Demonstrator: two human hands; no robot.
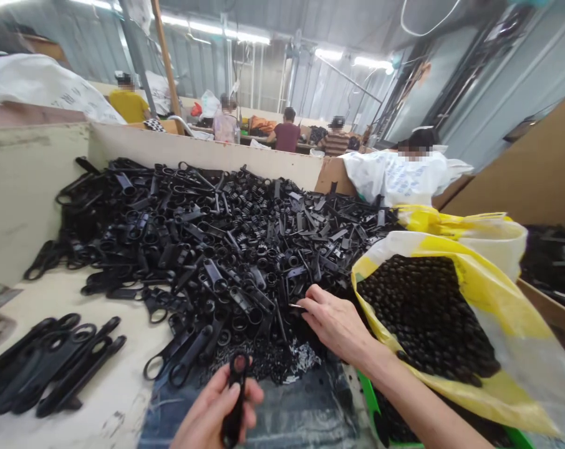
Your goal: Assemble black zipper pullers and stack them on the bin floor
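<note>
In front of me my left hand (212,402) is closed round a long black plastic part (234,415) with a rounded upper end, the thumb lying along it. My right hand (332,318) reaches over the front of a large pile of black plastic parts (245,249), many with ring ends. Its fingers pinch a thin, shiny metal piece (297,306), whose kind I cannot make out. Below the pile lie small silvery pins (304,358) and tiny dark bits, on a blue cloth (301,405).
Several long black parts (53,368) lie in a row at the left. At the right, an open yellow and white sack (488,287) holds round black pieces above a green crate (369,399). A low board (207,149) backs the pile; several people sit beyond it.
</note>
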